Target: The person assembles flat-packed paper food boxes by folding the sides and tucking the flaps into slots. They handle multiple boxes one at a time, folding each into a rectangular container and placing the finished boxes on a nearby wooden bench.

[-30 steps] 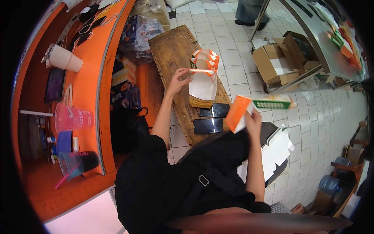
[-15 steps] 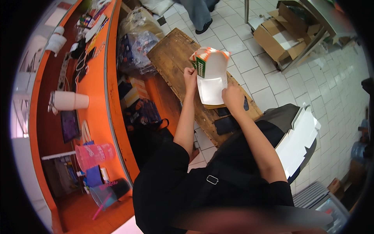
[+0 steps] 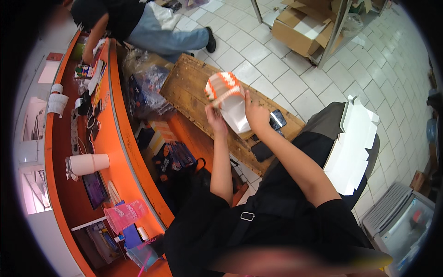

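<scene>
Left hand [image 3: 216, 121], right hand [image 3: 255, 113], gripping carton [image 3: 228, 100] edges

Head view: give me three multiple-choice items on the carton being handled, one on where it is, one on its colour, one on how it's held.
1. Where is the paper carton?
A. Above the wooden table
B. On the orange counter
C. On the tiled floor

2. What colours does the carton show?
A. Blue and yellow
B. White with orange stripes
C. Plain brown

3. How is the carton held?
A. Lying flat, untouched
B. One hand only
C. Both hands on it

Answers: 1 A, it is lifted over the brown tabletop. 2 B, its body is white and its top edge is striped orange. 3 C, the left hand grips its left side and the right hand its right side.
</scene>
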The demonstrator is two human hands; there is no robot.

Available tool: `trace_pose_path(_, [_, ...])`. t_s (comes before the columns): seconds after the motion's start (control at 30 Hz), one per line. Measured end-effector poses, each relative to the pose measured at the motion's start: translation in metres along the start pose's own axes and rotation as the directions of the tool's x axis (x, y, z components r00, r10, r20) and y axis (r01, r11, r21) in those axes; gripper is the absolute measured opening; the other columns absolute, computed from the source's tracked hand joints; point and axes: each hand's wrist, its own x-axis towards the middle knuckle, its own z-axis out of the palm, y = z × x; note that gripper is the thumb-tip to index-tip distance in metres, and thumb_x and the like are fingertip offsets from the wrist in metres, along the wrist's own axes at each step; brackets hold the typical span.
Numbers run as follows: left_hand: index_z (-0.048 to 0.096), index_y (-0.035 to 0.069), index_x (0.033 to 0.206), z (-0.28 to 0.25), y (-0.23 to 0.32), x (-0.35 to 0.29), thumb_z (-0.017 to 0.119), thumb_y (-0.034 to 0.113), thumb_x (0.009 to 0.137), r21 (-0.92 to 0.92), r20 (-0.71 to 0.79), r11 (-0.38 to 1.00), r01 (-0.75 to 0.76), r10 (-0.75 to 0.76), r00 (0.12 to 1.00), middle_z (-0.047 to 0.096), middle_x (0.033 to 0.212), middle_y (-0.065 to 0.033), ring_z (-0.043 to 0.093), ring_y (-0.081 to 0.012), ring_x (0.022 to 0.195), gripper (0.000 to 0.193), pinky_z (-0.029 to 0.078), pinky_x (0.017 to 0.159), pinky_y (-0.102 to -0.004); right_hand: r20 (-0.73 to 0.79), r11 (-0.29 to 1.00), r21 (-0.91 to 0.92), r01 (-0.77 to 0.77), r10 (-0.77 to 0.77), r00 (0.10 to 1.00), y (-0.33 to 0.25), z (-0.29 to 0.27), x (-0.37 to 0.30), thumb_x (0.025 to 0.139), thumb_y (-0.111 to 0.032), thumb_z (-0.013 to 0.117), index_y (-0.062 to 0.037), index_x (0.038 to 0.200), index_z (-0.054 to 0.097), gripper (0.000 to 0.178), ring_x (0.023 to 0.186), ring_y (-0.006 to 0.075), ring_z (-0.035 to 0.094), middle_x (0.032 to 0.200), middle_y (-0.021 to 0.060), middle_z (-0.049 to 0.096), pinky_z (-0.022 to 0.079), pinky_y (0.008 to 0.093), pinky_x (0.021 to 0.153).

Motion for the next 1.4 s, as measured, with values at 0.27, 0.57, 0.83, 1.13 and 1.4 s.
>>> trace_pose_path(0.27, [0.021, 0.002, 0.131, -0.019, -0.011, -0.012, 0.048, 0.038, 0.094, 0.518, 0.014, 0.855, 0.001, -0.009, 1.000, 0.031, 0.129, -0.0164, 0.036, -0.0213, 0.116, 0.058, 0.030, 0.098, -0.0348, 0.448, 0.884, 0.460, -0.085, -0.148, 0.881, 0.048, -0.062, -0.008, 0.093, -0.042, 0.042, -0.0009, 0.139, 0.028, 0.063, 0.074, 0.0374, 0.063, 0.085, 0.0223, 0.064, 0.050, 0.0445, 0.068])
trace_pose_path(0.57, [0.040, -0.004, 0.119, 0.152, 0.069, -0.148, 0.072, 0.024, 0.076, 0.633, 0.506, 0.467, -0.617, 0.354, 0.787, 0.042, 0.123, -0.0189, 0.044, -0.0341, 0.111, 0.061, 0.031, 0.097, -0.0410, 0.172, 0.435, 0.855, -0.281, 0.273, 0.946, 0.194, -0.207, -0.135, 0.094, -0.026, 0.045, 0.0008, 0.117, 0.057, 0.037, 0.075, 0.0240, 0.065, 0.095, 0.0130, 0.068, 0.049, 0.0306, 0.073])
trace_pose_path(0.83, [0.043, 0.012, 0.132, 0.256, -0.039, -0.325, 0.072, 0.045, 0.068, -0.029, 0.793, 0.484, -0.874, -0.521, -0.315, 0.024, 0.141, -0.0283, 0.028, -0.0490, 0.127, 0.077, 0.027, 0.103, -0.0533, 0.028, 0.149, 0.933, -0.328, 0.877, 0.479, 0.273, -0.233, -0.271, 0.097, -0.030, 0.039, 0.0021, 0.118, 0.056, 0.042, 0.081, 0.0148, 0.061, 0.093, 0.0136, 0.068, 0.048, 0.0286, 0.079])
trace_pose_path(1.13, [0.031, 0.012, 0.140, 0.249, -0.067, -0.330, 0.079, 0.046, 0.057, -0.222, 0.732, 0.369, -0.903, -0.549, -0.404, 0.024, 0.139, -0.0342, 0.034, -0.0529, 0.123, 0.102, 0.040, 0.095, -0.0509, 0.049, 0.038, 0.989, -0.145, 0.833, 0.551, 0.297, -0.232, -0.272, 0.096, -0.026, 0.045, 0.0073, 0.115, 0.055, 0.040, 0.078, 0.0156, 0.062, 0.091, 0.0150, 0.067, 0.049, 0.0267, 0.076])
trace_pose_path(1.4, [0.031, 0.009, 0.139, 0.265, -0.067, -0.316, 0.071, 0.051, 0.067, -0.215, 0.562, 0.440, -0.872, -0.674, -0.479, 0.023, 0.140, -0.0336, 0.036, -0.0529, 0.122, 0.093, 0.045, 0.090, -0.0478, -0.137, 0.432, 0.839, -0.330, 0.756, 0.640, 0.290, -0.286, -0.275, 0.089, -0.016, 0.055, 0.0041, 0.110, 0.061, 0.029, 0.081, 0.0146, 0.065, 0.087, 0.0126, 0.069, 0.050, 0.0274, 0.078])
